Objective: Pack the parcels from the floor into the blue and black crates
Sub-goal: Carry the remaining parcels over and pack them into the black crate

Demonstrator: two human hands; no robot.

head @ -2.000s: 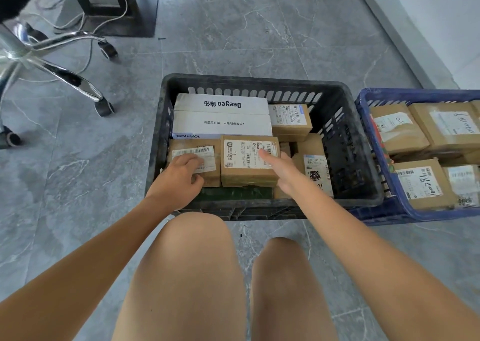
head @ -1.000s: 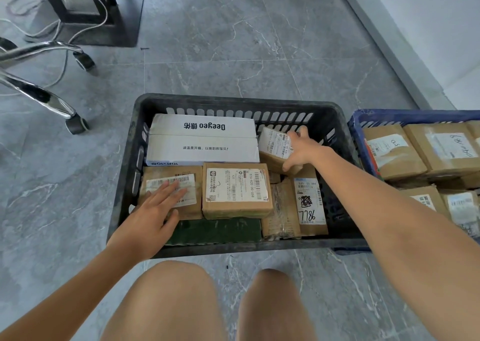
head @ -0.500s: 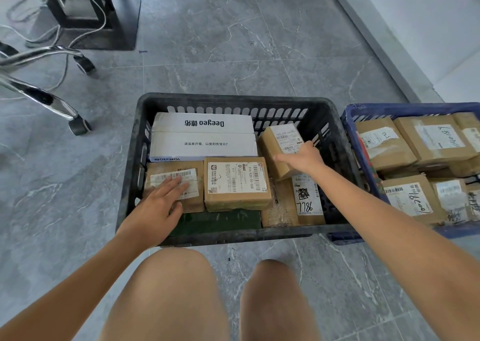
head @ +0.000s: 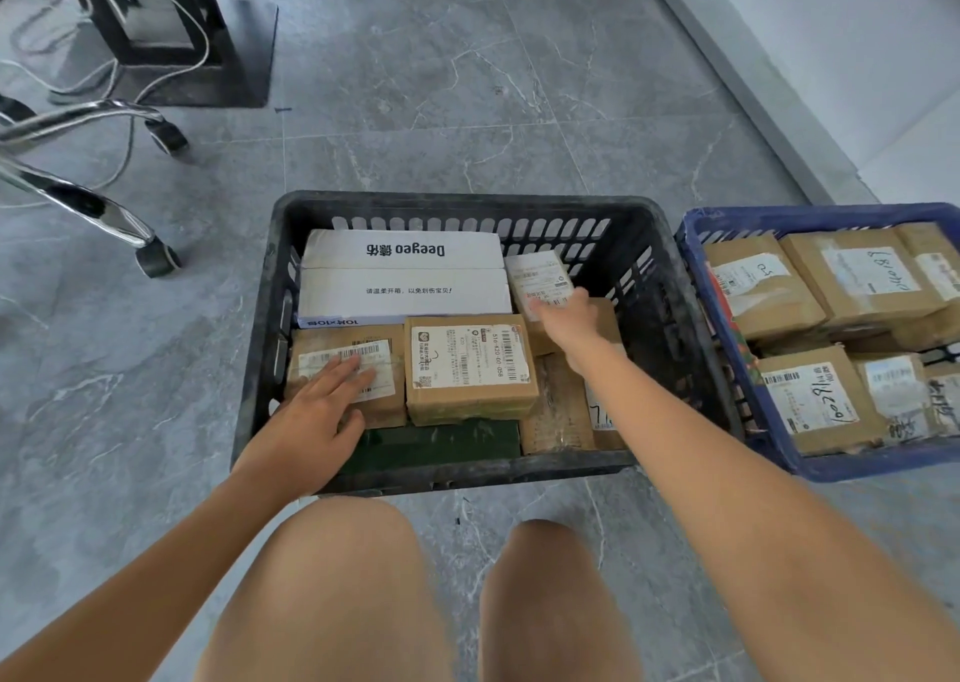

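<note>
Fingers flat, left hand (head: 317,411) presses the near-left brown parcel (head: 347,377) in the black crate (head: 457,206), right hand (head: 569,320) touches the small labelled parcel (head: 537,279) at the back, grip hidden, blue crate (head: 810,214) beside, packed with parcels.

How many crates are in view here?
2. The black crate sits on the floor right in front of the person's knees; the blue crate stands beside it on the right, partly cut off by the frame edge.

Brown parcels (head: 470,375) fill black crate (head: 457,208) and blue crate (head: 737,219) on grey-veined floor (head: 467,110).
</note>
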